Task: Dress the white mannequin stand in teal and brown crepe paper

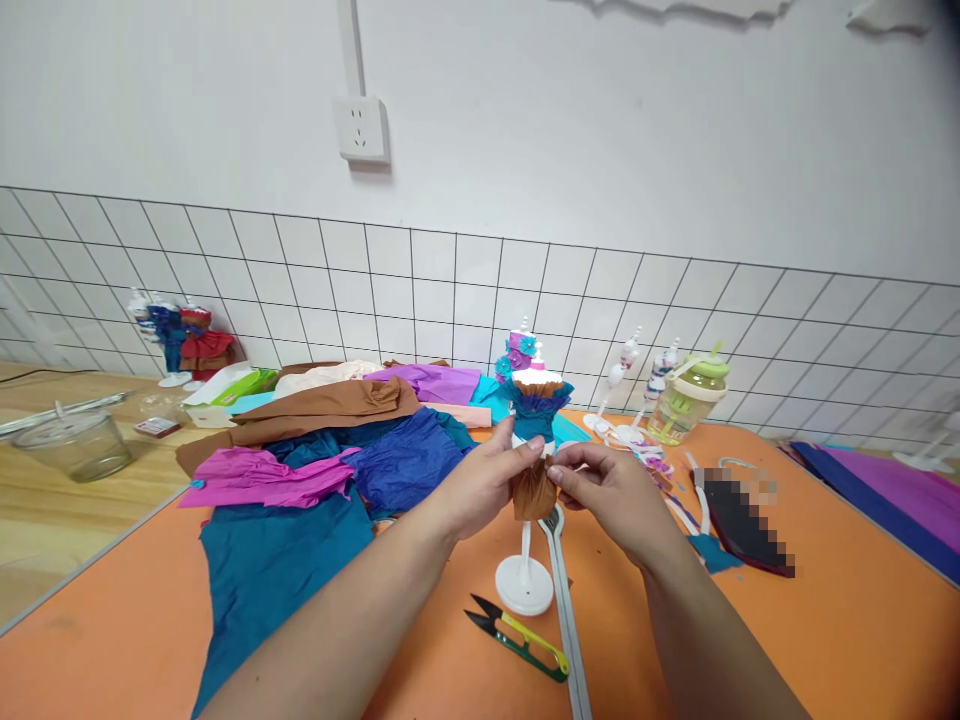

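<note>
A miniature dress form [541, 418] stands upright in front of me on a round white base [524, 588]. Its bodice is teal, with a brown ruffle at the top. My left hand [487, 478] is closed around the form's waist from the left, thumb across its front. A piece of brown crepe paper [534, 497] covers the lower body. At its right edge, my right hand [600, 488] pinches the paper between thumb and fingers. Yellow and green thread snips [525, 638] lie before the base. Beside them is a long grey metal-looking tool [566, 610], its kind unclear.
Crumpled teal paper [277, 585], blue paper [412, 460] and pink paper [274, 478] are heaped at left. Other dressed forms [204, 345] stand far left. A green-lidded bottle [690, 400] and a partly pixelated dark object [742, 520] are at right. A gridded wall panel [435, 290] bounds the back.
</note>
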